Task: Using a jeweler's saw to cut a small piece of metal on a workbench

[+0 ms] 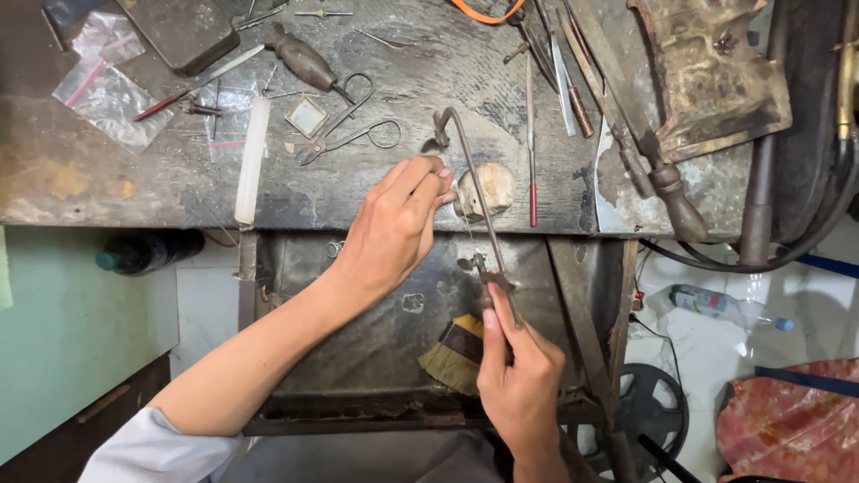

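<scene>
My left hand (398,224) pinches a small piece, too tiny to identify, against the peg (490,188) at the desk (80,170) edge for support, while my right hand (519,376) grips the saw (479,201) handle below, blade upright beside it.

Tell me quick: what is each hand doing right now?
Left hand: fingers pinched shut on something small against the bench peg; too small to identify.
Right hand: closed around the saw frame handle.

Whatever the left hand (398,224) pinches against the wooden peg (488,190) is hidden by its fingers; the saw (474,197) blade is too thin to make out
</scene>
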